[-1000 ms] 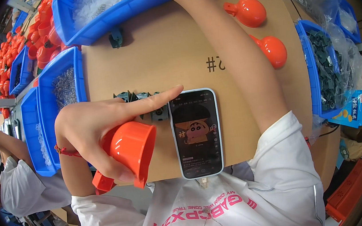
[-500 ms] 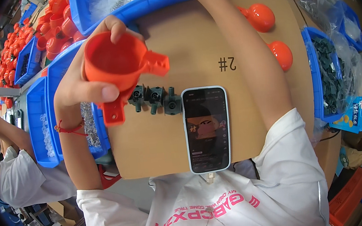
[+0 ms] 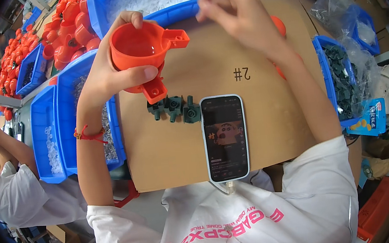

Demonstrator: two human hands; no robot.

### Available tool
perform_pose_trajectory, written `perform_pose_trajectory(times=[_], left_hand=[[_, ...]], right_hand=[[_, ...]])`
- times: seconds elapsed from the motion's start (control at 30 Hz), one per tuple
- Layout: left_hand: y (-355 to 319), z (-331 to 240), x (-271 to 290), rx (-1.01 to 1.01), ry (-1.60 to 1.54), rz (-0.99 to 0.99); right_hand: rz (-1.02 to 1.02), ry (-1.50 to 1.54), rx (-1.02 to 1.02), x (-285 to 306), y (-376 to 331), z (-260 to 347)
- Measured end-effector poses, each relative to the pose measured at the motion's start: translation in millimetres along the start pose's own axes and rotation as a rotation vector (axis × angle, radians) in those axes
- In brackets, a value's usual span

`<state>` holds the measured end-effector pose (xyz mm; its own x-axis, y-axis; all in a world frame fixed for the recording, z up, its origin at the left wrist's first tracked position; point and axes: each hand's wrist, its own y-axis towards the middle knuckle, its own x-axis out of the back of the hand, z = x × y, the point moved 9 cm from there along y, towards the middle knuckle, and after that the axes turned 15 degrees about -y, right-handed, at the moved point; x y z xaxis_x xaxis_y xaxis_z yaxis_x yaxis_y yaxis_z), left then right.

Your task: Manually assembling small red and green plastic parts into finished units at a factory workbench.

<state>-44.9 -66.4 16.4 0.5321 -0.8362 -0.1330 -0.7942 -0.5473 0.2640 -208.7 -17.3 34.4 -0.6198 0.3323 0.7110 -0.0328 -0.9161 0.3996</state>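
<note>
Our right hand is swinging back from the top edge, where it was mostly out of view half a second ago, and it's now hanging near the front of the blue bin full of clear bits. Its fingers are curling in with the thumb close by, but they're blurring, so we can't tell if they're pinching anything. Meanwhile our left hand is gripping the red cup, thumb and fingers wrapping its sides. We're holding it up left of centre with its mouth facing us, one lug pointing right and another pointing down toward us. Below it, three green parts are sitting in a row on the cardboard, just left of our phone. We're also keeping a bin of green parts over on the right, and two red domes are peeking out from behind our right arm.
</note>
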Motion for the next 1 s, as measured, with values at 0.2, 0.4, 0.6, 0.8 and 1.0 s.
perform_pose_trajectory(times=[0.2,0.4,0.6,0.8,1.0], left_hand=[[-0.1,-8.8,-1.8,-0.025,0.099,-0.046],[-1.7,-11.0,1.9,0.004,0.132,-0.055],[1.7,-3.2,5.7,0.029,0.165,-0.088],[-0.5,-20.3,23.7,-0.055,0.099,-0.238],[-4.2,-20.6,32.0,-0.120,0.157,-0.243]], right_hand=[[0.080,0.325,-0.164,-21.5,-54.5,-19.2],[0.258,0.732,-0.218,-45.7,-64.0,-32.9],[0.302,0.687,-0.324,-43.1,-70.0,-42.0],[-0.214,-0.108,0.104,9.0,4.1,-7.2],[0.297,-0.495,0.001,-74.2,120.3,-28.0]])
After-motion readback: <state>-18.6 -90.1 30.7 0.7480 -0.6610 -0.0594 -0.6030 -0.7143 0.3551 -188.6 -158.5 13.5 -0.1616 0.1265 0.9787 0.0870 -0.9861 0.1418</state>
